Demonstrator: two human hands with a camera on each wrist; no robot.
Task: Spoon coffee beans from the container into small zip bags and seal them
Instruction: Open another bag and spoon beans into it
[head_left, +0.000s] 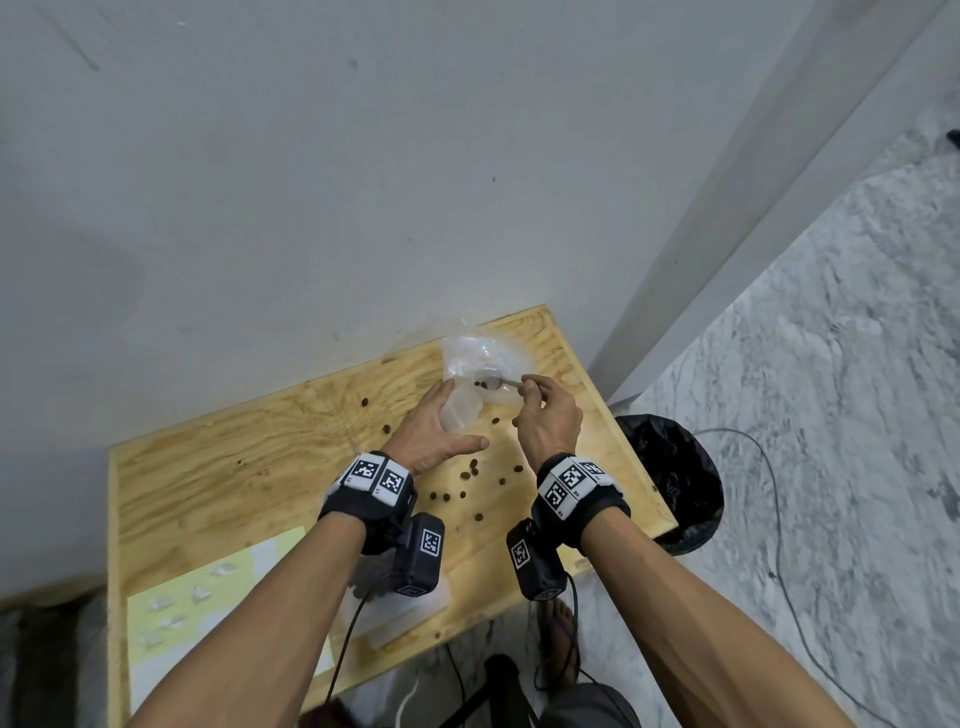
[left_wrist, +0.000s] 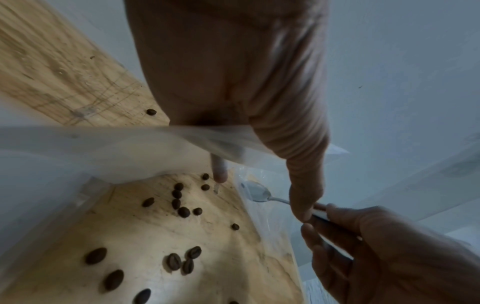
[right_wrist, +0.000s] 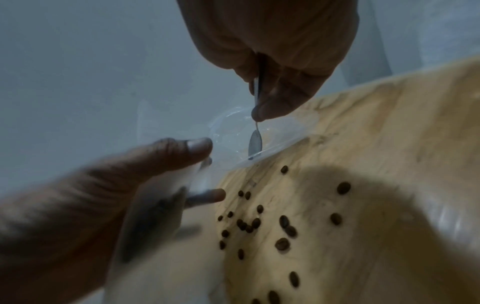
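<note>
My left hand (head_left: 436, 431) holds a small clear zip bag (head_left: 460, 410) upright above the plywood table (head_left: 234, 457), with the thumb on one side and the fingers on the other. In the left wrist view the zip bag (left_wrist: 103, 152) is a blurred translucent sheet. My right hand (head_left: 545, 410) pinches the handle of a small metal spoon (head_left: 500, 383). The spoon bowl (right_wrist: 255, 144) dips into a clear plastic container (head_left: 480, 358) near the wall. In the left wrist view, the spoon bowl (left_wrist: 255, 192) looks empty. Loose coffee beans (head_left: 470, 475) lie scattered on the wood under both hands.
A black-lined bin (head_left: 670, 478) stands on the floor at the table's right edge. A pale yellow sheet (head_left: 208, 587) with several small clear bags lies at the front left. The wall runs close behind the container. Cables trail over the marble floor.
</note>
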